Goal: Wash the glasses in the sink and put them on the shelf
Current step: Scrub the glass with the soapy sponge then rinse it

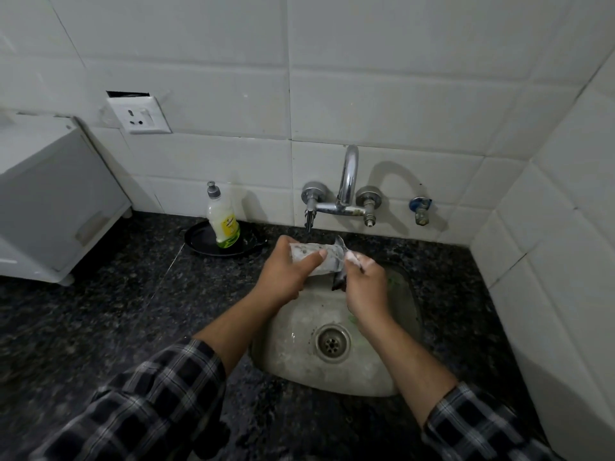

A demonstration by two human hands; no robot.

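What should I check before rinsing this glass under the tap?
1. Left hand grips the glass: ok.
2. Glass held over the sink, not the counter: ok.
3. Right hand holds the scrubber at the glass's mouth: ok.
4. Glass free of suds: not ok, foam covers it.
5. Water running from the tap: cannot tell.
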